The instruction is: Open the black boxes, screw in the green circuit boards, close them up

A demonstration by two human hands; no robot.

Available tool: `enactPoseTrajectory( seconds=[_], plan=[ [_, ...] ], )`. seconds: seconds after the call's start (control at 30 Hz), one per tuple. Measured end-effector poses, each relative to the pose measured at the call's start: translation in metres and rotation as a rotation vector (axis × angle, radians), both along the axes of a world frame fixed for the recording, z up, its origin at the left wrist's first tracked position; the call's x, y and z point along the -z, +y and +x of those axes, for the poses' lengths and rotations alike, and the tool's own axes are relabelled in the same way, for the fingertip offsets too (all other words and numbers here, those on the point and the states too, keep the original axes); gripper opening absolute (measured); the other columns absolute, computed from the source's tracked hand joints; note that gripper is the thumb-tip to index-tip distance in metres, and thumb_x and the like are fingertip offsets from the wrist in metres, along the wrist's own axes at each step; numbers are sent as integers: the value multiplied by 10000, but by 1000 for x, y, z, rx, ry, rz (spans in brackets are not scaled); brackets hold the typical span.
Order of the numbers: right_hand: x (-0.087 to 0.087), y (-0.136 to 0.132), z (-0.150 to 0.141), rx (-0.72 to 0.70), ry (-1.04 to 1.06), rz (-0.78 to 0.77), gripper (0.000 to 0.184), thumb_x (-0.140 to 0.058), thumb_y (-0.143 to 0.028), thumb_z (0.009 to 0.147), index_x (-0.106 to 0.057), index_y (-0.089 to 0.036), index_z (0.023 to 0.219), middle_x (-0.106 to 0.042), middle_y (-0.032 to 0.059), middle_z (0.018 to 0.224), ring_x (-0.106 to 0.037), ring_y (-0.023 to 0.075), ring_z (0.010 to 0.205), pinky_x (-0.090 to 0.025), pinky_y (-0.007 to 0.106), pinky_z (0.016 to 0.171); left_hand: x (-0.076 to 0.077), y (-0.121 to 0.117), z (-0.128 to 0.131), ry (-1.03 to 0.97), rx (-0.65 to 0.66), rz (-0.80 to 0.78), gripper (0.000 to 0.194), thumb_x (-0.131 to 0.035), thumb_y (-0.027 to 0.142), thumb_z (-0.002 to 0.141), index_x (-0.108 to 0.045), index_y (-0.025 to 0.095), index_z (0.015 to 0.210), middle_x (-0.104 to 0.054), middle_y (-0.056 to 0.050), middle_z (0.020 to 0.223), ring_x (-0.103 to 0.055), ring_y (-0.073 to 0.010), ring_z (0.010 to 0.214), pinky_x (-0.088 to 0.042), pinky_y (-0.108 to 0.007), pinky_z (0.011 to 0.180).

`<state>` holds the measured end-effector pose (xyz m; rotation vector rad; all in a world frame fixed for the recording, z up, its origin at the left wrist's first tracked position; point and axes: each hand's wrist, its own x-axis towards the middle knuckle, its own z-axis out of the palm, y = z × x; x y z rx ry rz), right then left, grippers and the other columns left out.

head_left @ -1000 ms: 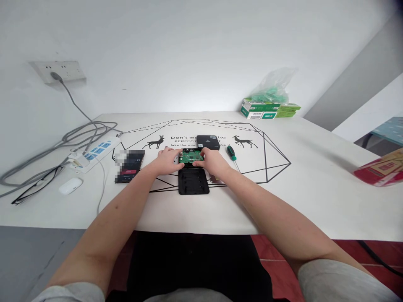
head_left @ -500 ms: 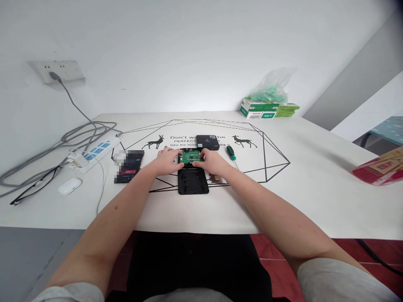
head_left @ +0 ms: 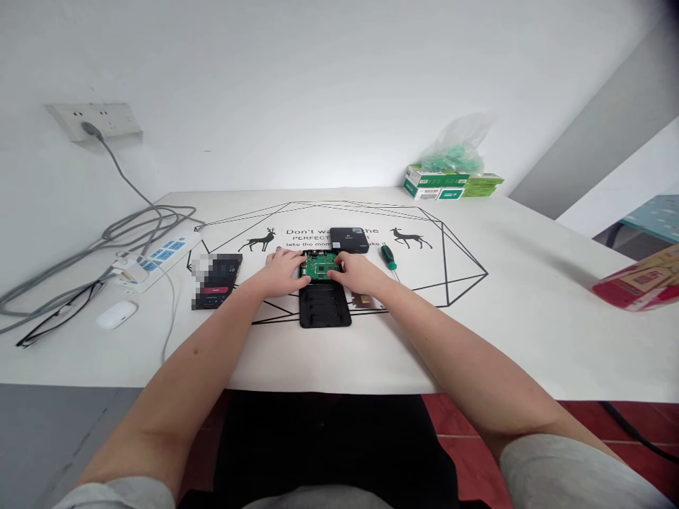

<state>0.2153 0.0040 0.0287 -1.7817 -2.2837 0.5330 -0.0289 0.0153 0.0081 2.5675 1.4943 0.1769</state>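
A green circuit board (head_left: 321,266) lies in a black case half at the middle of the table, held from both sides. My left hand (head_left: 285,271) grips its left edge, the thumb at the near left corner. At the right edge, my right hand (head_left: 354,273) holds the board with its thumb over the near right part. Directly below the board lies a black plastic cover (head_left: 325,306), inner side up. A closed black box (head_left: 349,240) sits just behind the right hand. To its right is a screwdriver (head_left: 389,256) with a green and black handle.
A brown flat piece (head_left: 366,302) lies partly under my right wrist. On the left are a phone (head_left: 223,281), a white earbud case (head_left: 117,314), glasses (head_left: 59,314) and a power strip (head_left: 165,254) with grey cable. Green-white boxes (head_left: 438,182) stand at the back right; a red package (head_left: 636,283) lies far right.
The hands keep their hold on the circuit board at nearly the same spot. My left fingers have shifted slightly, and the right thumb has moved a little along the board.
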Motion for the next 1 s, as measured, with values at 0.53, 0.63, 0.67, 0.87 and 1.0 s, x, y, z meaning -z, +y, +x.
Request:
enactPoseTrajectory(
  seconds=[0.53,0.63,0.67,0.87,1.0],
  plan=[
    [-29,-8,44,-237,-292,-406,381,-958,-320,637,-611,-244,777,-720,11,826,-729,275,824,-455,355,657,-36,-26,-11,78,67,-224,596,-907,701,679,-680,259,1007,-378,-97,1776,-88,-463,1699,-294,-657,1309],
    [-31,-9,44,-235,-298,-374,414,-957,-332,633,-592,-247,809,-723,14,859,-721,276,838,-452,356,641,-32,-24,-8,80,81,-191,556,-892,714,700,-695,252,940,-421,-88,1753,-149,-462,1685,-277,-651,1317],
    [-32,-10,44,-235,-297,-365,423,-951,-330,638,-583,-250,831,-727,15,879,-719,274,845,-449,353,632,-31,-23,-8,80,79,-182,552,-883,726,705,-702,252,923,-430,-84,1750,-166,-461,1679,-272,-650,1318],
    [-34,-19,41,-247,-280,-372,470,-907,-267,657,-569,-273,983,-736,6,957,-721,260,846,-443,346,619,-28,-18,-11,88,74,-155,574,-838,786,711,-718,250,880,-487,-90,1718,-181,-459,1673,-257,-651,1323],
    [-37,-21,38,-340,-264,-228,378,-850,-196,669,-564,-252,911,-710,31,943,-692,250,841,-434,338,631,-28,-18,-10,81,67,-147,582,-847,776,721,-719,255,948,-523,-102,1683,-219,-448,1659,-292,-632,1310]
  ],
)
